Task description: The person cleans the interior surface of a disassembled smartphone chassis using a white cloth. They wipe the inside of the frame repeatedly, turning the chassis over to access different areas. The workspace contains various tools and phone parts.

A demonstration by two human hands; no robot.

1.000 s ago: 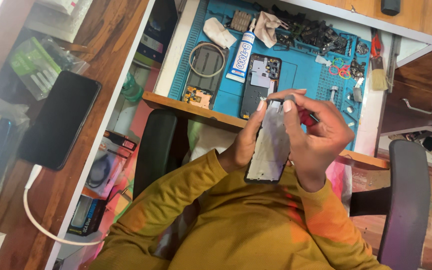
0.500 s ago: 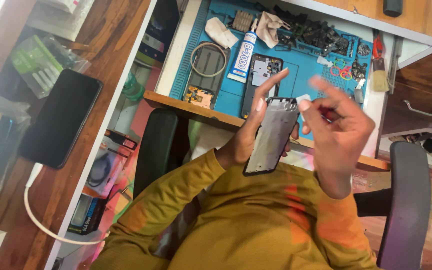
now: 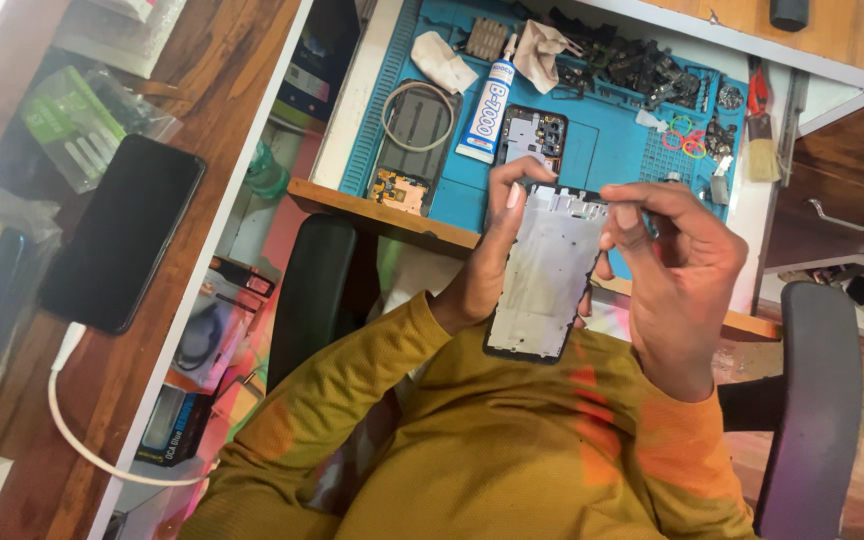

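Observation:
My left hand (image 3: 487, 262) holds a bare phone frame (image 3: 550, 272) upright above my lap, silver inner side facing me, with the index finger hooked over its top left corner. My right hand (image 3: 677, 275) is at the frame's top right corner. Its index fingertip and thumb pinch the right edge there. Whether anything small sits between those fingers is hidden. Both arms wear mustard-yellow sleeves.
A blue work mat (image 3: 607, 150) on the desk ahead carries an opened phone (image 3: 532, 135), a white glue tube (image 3: 487, 112), a circuit board (image 3: 398, 190), cloths and small parts. A brush (image 3: 760, 150) lies at its right. A black phone (image 3: 122, 232) with a white cable rests on the wooden table at left. Drawers stand at right.
My right hand had swung off the frame with fingers spread; it has come back to the frame's top right corner. The frame tilted slightly and stays in my left hand.

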